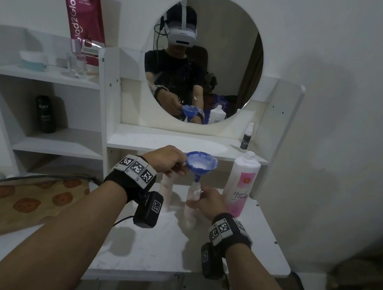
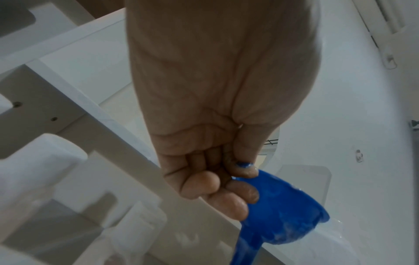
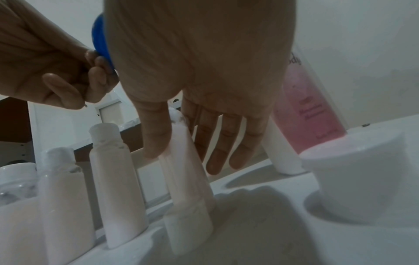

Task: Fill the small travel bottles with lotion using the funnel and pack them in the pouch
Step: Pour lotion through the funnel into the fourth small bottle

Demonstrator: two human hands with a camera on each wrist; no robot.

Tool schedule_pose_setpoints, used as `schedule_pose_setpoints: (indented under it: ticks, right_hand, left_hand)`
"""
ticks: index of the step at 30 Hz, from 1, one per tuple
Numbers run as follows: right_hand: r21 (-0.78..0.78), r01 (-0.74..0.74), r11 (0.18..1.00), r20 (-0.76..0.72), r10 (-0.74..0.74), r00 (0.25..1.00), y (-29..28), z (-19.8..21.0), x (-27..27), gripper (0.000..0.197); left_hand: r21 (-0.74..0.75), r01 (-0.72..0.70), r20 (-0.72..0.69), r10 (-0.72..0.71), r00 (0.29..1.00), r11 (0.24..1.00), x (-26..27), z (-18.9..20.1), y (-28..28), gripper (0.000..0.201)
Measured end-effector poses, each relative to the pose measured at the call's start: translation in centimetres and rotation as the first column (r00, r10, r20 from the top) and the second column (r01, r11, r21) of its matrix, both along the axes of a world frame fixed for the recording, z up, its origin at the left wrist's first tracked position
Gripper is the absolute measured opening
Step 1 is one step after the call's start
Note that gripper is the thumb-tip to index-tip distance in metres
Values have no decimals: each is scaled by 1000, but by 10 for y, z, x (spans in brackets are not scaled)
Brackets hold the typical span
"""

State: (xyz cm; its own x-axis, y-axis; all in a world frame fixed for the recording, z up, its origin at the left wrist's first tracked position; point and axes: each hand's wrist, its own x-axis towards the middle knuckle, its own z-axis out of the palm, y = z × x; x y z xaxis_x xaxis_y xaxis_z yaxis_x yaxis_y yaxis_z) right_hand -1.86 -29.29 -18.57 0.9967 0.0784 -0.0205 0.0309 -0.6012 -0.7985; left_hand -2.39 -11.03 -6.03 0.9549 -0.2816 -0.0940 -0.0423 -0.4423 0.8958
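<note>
My left hand (image 1: 181, 163) pinches the rim tab of the blue funnel (image 1: 201, 163), which holds white lotion; the left wrist view shows its fingertips (image 2: 243, 173) on the funnel (image 2: 278, 211). The spout points down at the neck of a small bottle (image 1: 193, 194) standing on the table. My right hand (image 1: 198, 199) is at that bottle (image 3: 188, 206), thumb (image 3: 156, 136) against its side, the other fingers straight behind it. Two more uncapped bottles (image 3: 115, 188) full of lotion stand to its left. The tan printed pouch (image 1: 20, 203) lies at the left.
The large pink lotion bottle (image 1: 241, 184) stands just right of my right hand. A white cap (image 3: 362, 179) sits on the white table (image 1: 158, 244) near it. A round mirror (image 1: 203, 59) and shelves with a pink tube (image 1: 82, 21) and black bottle (image 1: 46, 114) rise behind.
</note>
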Motion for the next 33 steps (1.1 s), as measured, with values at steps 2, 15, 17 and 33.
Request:
schedule_pose_setpoints:
  ticks: [2, 15, 17, 33]
  right_hand:
    - [1, -3, 1000, -5, 3, 1000, 0, 0, 0, 38]
    - [-24, -9, 1000, -21, 9, 1000, -2, 3, -1, 42]
    - [-37, -8, 999, -17, 8, 1000, -2, 3, 0, 42]
    - [-82, -36, 996, 51, 40, 998, -7, 10, -3, 28]
  left_hand:
    - [0, 6, 4, -6, 1000, 1000, 0, 1, 1, 30]
    - [48, 30, -18, -29, 999, 998, -4, -11, 2, 29]
    - [31, 43, -5, -43, 999, 999, -7, -12, 3, 29]
    - [256, 125, 108, -157, 982, 959, -73, -91, 82, 22]
